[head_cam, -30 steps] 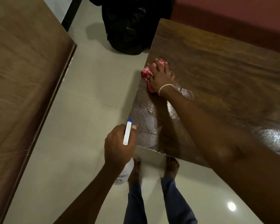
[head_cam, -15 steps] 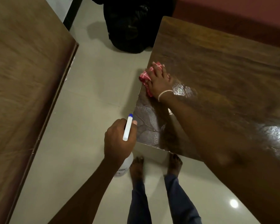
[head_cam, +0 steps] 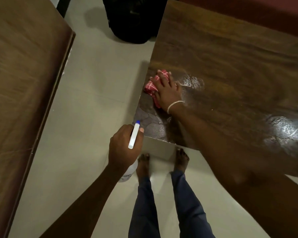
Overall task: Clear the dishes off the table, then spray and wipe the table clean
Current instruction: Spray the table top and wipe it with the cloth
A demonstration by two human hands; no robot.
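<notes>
A dark wooden table (head_cam: pixel 230 66) fills the right side, with wet shiny patches near its left edge and at the right. My right hand (head_cam: pixel 167 90) presses flat on a red and white patterned cloth (head_cam: pixel 150 85) close to the table's left edge. My left hand (head_cam: pixel 124 148) grips a white spray bottle (head_cam: pixel 133 136) with a blue nozzle tip, held off the table just beside its near left corner. The bottle's body is mostly hidden under that hand.
A second wooden surface (head_cam: pixel 21 83) runs along the left, with a strip of pale tiled floor (head_cam: pixel 96 93) between it and the table. A black bag (head_cam: pixel 131 19) lies on the floor at the top. My bare feet stand at the table's near edge.
My right hand has slid the cloth along the table's left edge toward me. The left hand with the bottle has stayed in about the same place.
</notes>
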